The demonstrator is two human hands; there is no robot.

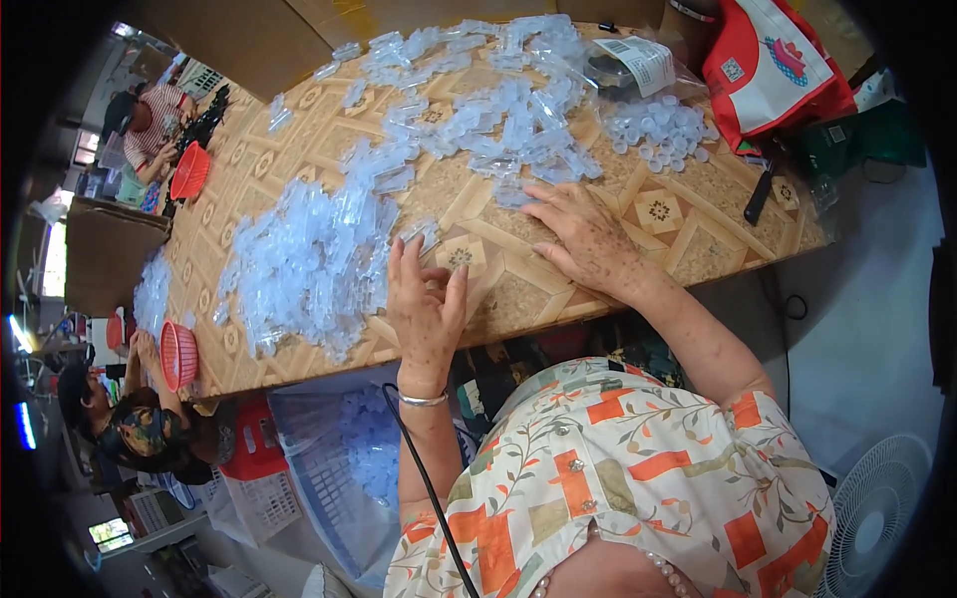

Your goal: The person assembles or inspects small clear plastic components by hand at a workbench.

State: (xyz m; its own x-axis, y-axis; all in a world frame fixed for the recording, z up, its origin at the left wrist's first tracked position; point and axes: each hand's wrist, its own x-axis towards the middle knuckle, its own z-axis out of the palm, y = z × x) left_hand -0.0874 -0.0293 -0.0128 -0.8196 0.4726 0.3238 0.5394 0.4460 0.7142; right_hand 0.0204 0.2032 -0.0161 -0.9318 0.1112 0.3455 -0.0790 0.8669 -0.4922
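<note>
The left hand (427, 304) is spreading open, the right hand (581, 239) lying flat — most clear plastic pieces (309, 264) are still waiting on the table (698, 224), few in the blue basket (334, 468).

Clear pale-blue plastic pieces (309, 259) lie just beyond the left hand (424, 309) on a tan, geometric-patterned tabletop (688, 224).

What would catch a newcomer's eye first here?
The heaps of clear plastic pieces spread across the patterned table, running from its near edge to the far end. Next, both hands at the near edge: the left hand raised with fingers up, the right hand flat by the pile. A red bag sits at the far right corner.
</note>
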